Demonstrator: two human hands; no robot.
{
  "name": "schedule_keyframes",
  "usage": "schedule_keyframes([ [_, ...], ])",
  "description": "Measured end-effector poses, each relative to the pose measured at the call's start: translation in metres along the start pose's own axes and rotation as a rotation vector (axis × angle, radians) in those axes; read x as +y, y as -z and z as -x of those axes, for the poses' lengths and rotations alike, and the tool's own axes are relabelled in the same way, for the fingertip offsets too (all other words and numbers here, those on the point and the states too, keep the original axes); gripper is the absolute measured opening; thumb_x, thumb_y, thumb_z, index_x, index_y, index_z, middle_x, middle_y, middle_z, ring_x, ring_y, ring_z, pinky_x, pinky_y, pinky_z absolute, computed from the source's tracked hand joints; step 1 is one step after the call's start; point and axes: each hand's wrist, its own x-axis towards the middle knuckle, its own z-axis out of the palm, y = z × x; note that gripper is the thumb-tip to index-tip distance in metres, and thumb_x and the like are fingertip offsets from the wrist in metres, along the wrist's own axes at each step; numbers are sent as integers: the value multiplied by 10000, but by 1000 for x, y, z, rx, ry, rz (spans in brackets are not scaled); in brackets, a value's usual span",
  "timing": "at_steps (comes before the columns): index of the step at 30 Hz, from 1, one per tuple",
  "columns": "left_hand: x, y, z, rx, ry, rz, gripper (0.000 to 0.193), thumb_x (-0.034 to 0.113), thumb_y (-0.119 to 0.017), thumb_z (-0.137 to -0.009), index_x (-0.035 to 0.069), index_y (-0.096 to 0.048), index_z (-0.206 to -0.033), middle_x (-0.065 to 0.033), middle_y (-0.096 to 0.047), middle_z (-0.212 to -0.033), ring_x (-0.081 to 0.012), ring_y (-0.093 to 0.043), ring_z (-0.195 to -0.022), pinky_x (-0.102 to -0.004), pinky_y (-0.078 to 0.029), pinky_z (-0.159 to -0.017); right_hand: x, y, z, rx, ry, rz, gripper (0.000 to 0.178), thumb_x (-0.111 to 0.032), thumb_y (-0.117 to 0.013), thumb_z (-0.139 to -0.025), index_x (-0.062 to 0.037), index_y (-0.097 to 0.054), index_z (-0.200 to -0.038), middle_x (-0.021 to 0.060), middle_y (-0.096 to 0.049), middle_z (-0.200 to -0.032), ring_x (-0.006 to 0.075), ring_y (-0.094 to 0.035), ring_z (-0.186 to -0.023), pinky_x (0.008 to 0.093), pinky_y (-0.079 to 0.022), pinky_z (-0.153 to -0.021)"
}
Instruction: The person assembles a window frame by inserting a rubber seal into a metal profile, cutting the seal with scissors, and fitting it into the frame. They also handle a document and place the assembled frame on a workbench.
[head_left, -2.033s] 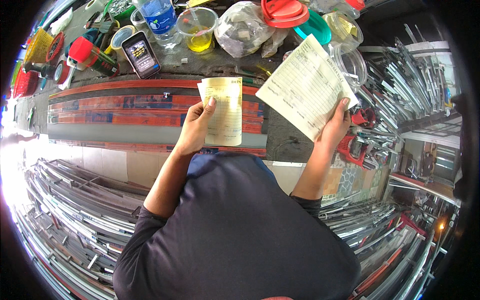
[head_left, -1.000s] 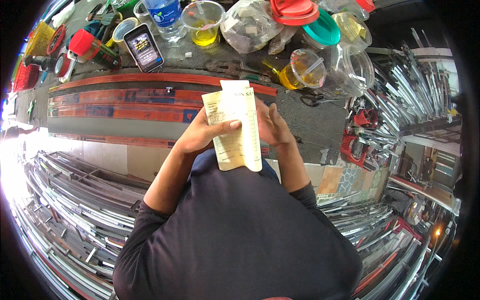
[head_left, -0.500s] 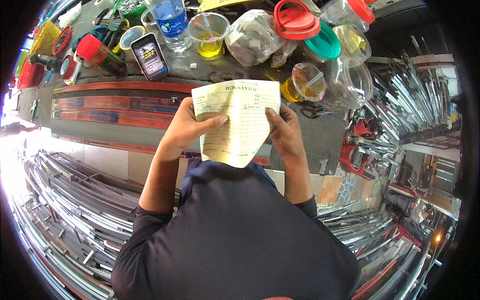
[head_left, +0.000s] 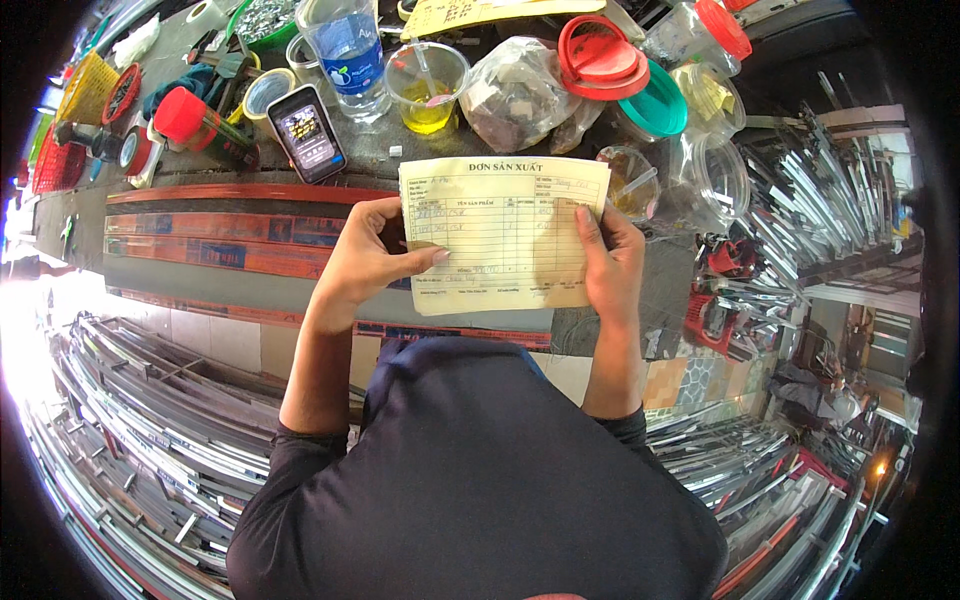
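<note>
Between my two hands a cream-coloured paper form [head_left: 490, 240] is spread flat, with a printed table and some handwriting on it. My left hand [head_left: 372, 255] grips its left edge, thumb on the front and fingers behind. At the right edge my right hand [head_left: 612, 255] pinches it the same way, the thumb pressing the upper part. Several sheets seem to lie together, judging by the lower edge. Beyond the form, a smartphone [head_left: 305, 135] with a lit screen leans upright against a tape roll [head_left: 268, 92].
Long red-wrapped profiles [head_left: 220, 240] lie across the bench on the left. Along the back stand a water bottle [head_left: 350, 65], a plastic cup of yellow liquid [head_left: 425, 85], a stuffed plastic bag [head_left: 515, 95] and a red-lidded jar [head_left: 200, 125]. Metal bars [head_left: 130, 420] are stacked at lower left.
The form has gone from bowed and narrow to flat and wide. My right hand has moved outward to the right, stretching the paper; my left hand stays nearly in place.
</note>
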Motion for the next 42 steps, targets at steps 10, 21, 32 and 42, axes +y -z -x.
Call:
schedule_keyframes([
  [10,99,-21,-98,161,-585,-172,290,54,-771,-1121,-87,-776,-1375,-105,-846,-1253,-151,-792,-1159,-289,-643,-961,-81,56,-61,167,164,574,291,-240,-763,-1181,43,-821,-1213,26,-815,-963,42,-626,-846,290,-529,-774],
  [21,183,-19,-480,365,-463,-940,542,480,-599,-1117,18,-859,-1228,-298,-821,-1312,-497,-762,-1309,-563,-582,-1163,-152,56,-279,164,319,996,386,-372,-776,-1110,-5,-865,-1188,245,-851,-1023,375,-831,-951,485,-616,-875],
  [32,134,33,-621,124,-150,-939,981,838,-505,-1116,-63,-827,-1331,-327,-817,-1342,-471,-744,-1387,-512,-552,-1176,-55,38,-482,126,-26,1044,470,-412,-782,-932,-73,-913,-1231,246,-856,-1275,419,-818,-1240,484,-617,-1139],
  [42,113,15,-658,90,-94,-876,962,782,-521,-1153,-107,-765,-1428,-352,-748,-1489,-473,-692,-1458,-522,-530,-1194,2,74,-511,199,41,802,449,-384,-829,-941,17,-909,-1128,232,-889,-1103,350,-865,-1053,448,-631,-974],
])
